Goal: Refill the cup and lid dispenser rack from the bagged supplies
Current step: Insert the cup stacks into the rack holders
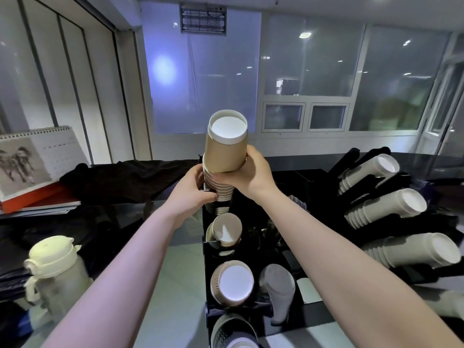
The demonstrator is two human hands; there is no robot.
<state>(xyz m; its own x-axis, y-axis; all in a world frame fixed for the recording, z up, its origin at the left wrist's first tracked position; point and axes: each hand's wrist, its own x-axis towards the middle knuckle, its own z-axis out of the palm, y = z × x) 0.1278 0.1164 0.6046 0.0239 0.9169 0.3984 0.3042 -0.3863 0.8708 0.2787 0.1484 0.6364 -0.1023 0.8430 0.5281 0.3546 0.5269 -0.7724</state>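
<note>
Both hands wrapped round the kraft cup stack [224, 156]: left hand [194, 189] at its ribbed lower rims, right hand [247, 175] higher, bottoms up over the top slot of the black dispenser rack [204, 249]. Probably mid-refill; slots below partly stocked, white cup rows [391, 204] at right look full. No supply bag visible. Dark glossy counter [276, 160]; desk calendar [32, 162], pale jug [54, 270] at left; frosted windows [308, 56] behind.
</note>
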